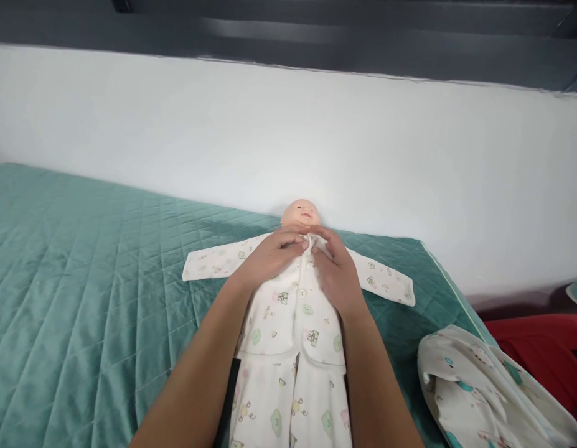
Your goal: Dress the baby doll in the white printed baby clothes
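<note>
A baby doll (301,212) lies on its back, its head close to the wall. It wears a white printed baby jacket (275,311) with sleeves stretched out to both sides, and matching pants (264,398) below. At the collar, my left hand (276,250) pinches the jacket's edge between thumb and fingers. My right hand (333,264) grips the other side of the neckline, its fingertips meeting the left ones. A button shows lower on the front; the exact fastening at the neck is hidden by my fingers.
A green quilted bedspread (83,298) lies under the doll. A white wall (269,137) rises behind it, with a dark beam (316,43) above. To the right, a crumpled printed cloth (475,386) sits near the bed's edge, beside a red object (540,348).
</note>
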A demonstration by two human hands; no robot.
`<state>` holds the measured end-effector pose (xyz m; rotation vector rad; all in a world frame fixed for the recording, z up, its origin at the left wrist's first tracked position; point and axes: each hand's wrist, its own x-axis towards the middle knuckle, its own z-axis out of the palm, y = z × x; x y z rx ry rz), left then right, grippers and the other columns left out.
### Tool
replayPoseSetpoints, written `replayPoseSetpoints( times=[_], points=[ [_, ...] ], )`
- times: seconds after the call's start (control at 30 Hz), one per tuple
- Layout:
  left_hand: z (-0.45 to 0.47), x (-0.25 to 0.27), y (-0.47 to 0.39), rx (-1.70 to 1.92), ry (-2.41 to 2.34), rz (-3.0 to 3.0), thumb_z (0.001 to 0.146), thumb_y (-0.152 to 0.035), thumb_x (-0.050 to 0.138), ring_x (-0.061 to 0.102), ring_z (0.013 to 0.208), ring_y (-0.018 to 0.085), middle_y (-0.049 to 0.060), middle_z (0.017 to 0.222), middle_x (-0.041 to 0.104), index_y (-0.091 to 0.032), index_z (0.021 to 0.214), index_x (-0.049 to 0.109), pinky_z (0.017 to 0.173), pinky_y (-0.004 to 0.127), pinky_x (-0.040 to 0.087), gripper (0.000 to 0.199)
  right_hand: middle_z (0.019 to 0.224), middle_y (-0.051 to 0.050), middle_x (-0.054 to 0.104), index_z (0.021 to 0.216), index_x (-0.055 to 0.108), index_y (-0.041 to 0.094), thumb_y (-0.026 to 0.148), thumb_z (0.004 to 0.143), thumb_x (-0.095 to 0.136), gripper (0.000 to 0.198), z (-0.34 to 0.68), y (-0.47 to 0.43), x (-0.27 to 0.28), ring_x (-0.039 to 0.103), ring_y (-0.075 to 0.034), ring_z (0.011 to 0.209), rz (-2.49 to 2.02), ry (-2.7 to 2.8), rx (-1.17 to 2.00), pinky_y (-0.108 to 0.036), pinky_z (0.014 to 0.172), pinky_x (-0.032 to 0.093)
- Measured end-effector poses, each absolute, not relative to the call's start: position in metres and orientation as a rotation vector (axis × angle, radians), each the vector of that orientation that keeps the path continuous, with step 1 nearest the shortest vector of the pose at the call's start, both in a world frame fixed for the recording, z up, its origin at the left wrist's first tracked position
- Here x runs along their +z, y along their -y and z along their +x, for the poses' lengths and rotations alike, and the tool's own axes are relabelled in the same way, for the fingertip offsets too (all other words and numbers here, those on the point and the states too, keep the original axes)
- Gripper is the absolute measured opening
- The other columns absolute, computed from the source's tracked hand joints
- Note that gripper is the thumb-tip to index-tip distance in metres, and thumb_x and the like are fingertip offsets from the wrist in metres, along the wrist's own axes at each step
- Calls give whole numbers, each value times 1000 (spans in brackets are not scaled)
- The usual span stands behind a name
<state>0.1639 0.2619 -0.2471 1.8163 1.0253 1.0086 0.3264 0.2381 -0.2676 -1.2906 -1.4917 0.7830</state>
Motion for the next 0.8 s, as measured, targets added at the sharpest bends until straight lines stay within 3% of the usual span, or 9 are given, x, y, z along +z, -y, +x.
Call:
replayPoseSetpoints(
  times=[0.27, 0.57, 0.8],
  points=[
    [144, -244, -263, 808, -829, 1923, 92, -46, 56, 39, 142, 27, 3, 144, 53, -23, 91, 69, 114, 38, 37, 27, 136, 1, 61, 105, 68, 31, 21, 90, 48, 27, 329, -238, -265, 45, -22, 136, -1120, 1681, 581, -46, 116, 33],
    [155, -241, -259, 860, -867, 1943, 91, -44, 58, 48, 134, 24, 5, 138, 56, -21, 77, 56, 110, 38, 40, 27, 132, -1, 62, 87, 60, 27, 20, 90, 45, 17, 329, -237, -263, 45, -23, 134, -1205, 1750, 528, -46, 112, 33],
    [145, -235, -258, 771, -862, 2041, 92, -49, 57, 39, 143, 27, 2, 153, 45, -22, 81, 64, 112, 40, 38, 30, 136, 1, 59, 79, 58, 26, 22, 85, 44, 16, 337, -232, -254, 48, -24, 131, -1242, 1387, 683, -46, 110, 34]
  ],
)
